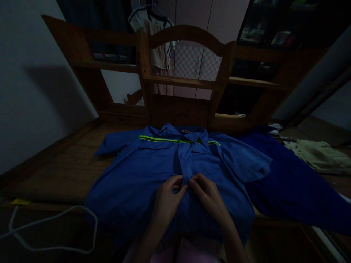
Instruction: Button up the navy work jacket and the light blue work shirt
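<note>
A blue short-sleeved work shirt [137, 175] with a yellow-green stripe across the chest lies front up on a wooden surface [68, 171]. My left hand [168, 199] and my right hand [208, 195] meet at the shirt's button placket, low on the front. Both pinch the placket fabric between thumb and fingers, their fingertips almost touching. The lower hem hangs over the near edge towards me.
Another blue garment [290, 186] spreads to the right of the shirt, with a pale olive cloth [320, 155] beyond it. A wooden headboard with shelves [189, 87] stands behind. A white cable [55, 230] loops at the lower left. The room is dim.
</note>
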A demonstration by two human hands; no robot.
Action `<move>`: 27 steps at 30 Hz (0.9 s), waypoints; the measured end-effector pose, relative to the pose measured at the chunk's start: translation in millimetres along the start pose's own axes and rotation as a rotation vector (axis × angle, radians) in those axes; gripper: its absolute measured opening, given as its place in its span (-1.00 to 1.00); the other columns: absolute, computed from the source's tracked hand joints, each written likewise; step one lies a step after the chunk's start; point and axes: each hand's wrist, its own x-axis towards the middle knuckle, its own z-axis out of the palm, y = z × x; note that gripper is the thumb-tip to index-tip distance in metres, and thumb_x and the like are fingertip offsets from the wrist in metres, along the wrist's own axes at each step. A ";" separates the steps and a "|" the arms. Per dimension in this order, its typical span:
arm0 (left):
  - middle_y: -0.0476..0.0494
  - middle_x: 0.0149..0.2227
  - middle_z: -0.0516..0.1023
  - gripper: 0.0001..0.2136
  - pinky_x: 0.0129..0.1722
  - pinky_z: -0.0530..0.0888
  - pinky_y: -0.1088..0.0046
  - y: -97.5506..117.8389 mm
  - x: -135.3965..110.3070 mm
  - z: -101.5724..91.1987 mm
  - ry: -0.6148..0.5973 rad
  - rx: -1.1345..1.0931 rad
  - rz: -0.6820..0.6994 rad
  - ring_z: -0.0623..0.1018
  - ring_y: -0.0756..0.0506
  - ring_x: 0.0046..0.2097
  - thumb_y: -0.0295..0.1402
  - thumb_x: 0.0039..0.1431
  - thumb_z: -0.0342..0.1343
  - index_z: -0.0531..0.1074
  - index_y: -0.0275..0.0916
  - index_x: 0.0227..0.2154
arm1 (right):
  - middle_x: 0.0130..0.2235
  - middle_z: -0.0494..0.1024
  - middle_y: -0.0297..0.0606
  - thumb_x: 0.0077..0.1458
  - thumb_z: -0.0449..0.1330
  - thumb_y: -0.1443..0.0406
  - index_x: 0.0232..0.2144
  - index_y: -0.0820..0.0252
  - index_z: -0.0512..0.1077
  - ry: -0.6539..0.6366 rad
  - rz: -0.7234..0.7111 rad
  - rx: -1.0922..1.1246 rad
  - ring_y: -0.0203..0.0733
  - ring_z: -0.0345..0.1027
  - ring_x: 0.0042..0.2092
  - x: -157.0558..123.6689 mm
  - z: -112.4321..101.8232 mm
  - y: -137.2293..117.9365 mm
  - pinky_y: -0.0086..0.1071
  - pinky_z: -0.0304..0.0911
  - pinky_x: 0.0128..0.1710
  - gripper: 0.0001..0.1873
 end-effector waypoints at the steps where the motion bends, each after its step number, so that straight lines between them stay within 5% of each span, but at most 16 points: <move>1: -0.07 -0.22 0.53 -0.82 -0.21 0.49 0.46 -0.3 0.1 -0.1 0.011 0.012 0.018 0.54 -0.07 -0.22 -0.39 0.10 0.12 0.51 -0.16 -0.22 | -0.44 0.39 -0.38 0.26 0.01 0.12 -0.35 0.18 0.37 0.000 -0.003 0.000 -0.30 0.26 -0.39 0.0 0.0 -0.1 -0.46 0.07 -0.42 -0.71; 10: -0.12 -0.15 0.36 -0.89 -0.18 0.51 0.47 -2.2 -0.2 -2.8 0.084 0.062 0.101 0.50 -0.05 -0.18 -0.37 0.12 0.12 0.50 -0.21 -0.30 | -0.45 0.37 -0.39 0.25 0.02 0.10 -0.36 0.18 0.36 0.017 -0.003 0.015 -0.31 0.26 -0.41 0.8 0.5 0.9 -0.46 0.09 -0.43 -0.71; 27: -0.13 -0.15 0.38 -0.89 -0.16 0.49 0.47 -0.7 -1.4 -1.5 0.083 0.107 0.106 0.49 -0.06 -0.16 -0.35 0.18 0.06 0.47 -0.22 -0.32 | -0.46 0.36 -0.38 0.24 0.04 0.12 -0.36 0.18 0.35 0.018 -0.005 0.007 -0.31 0.24 -0.42 1.5 0.5 -2.2 -0.47 0.11 -0.44 -0.73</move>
